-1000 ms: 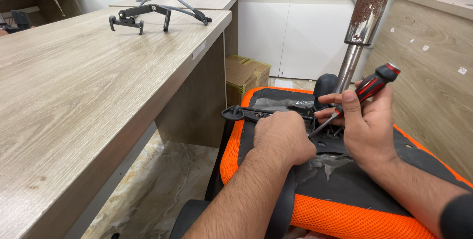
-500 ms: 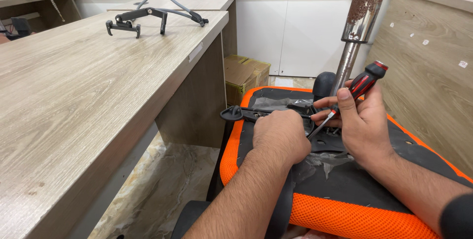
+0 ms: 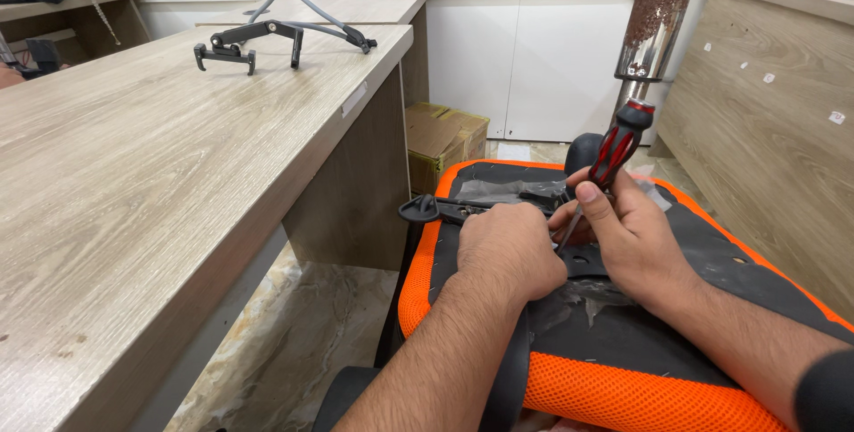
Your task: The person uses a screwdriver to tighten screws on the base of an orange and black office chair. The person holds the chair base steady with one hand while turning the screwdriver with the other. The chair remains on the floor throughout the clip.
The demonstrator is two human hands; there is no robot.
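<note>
Right hand (image 3: 636,236): closed around a screwdriver (image 3: 614,156), gripping low on the red-and-black handle, thumb and fingers pinched near the shaft.
Screwdriver: tilted, handle up and to the right, thin shaft slanting down-left toward the black plate; tip hidden between the two hands.
Left hand (image 3: 507,250): knuckles up, fingers curled down over the black mechanism (image 3: 534,209); pressed on it, though whether anything was gripped underneath could not be told.
Black mechanism: lay flat on the chair underside, just ahead of the left hand, partly covered by it.
Lever (image 3: 427,210): black, with a rounded knob end, stuck out to the left past the orange edge, just beside the left hand.
Chair seat (image 3: 623,387): upside down, orange mesh rim around a black underside with torn lining; sat under both forearms, between the counter and the wooden panel on the right.
Gas cylinder (image 3: 654,14): chrome, speckled with rust, rose upright behind the screwdriver handle.
Counter (image 3: 133,192): light wood grain, to the left of the chair, well apart from the hands.
Black bracket (image 3: 245,40): stood on the far end of the counter, with a grey bent frame just behind it.
Cardboard box (image 3: 445,134): on the floor beyond the counter's end panel, near the white cabinet wall.
</note>
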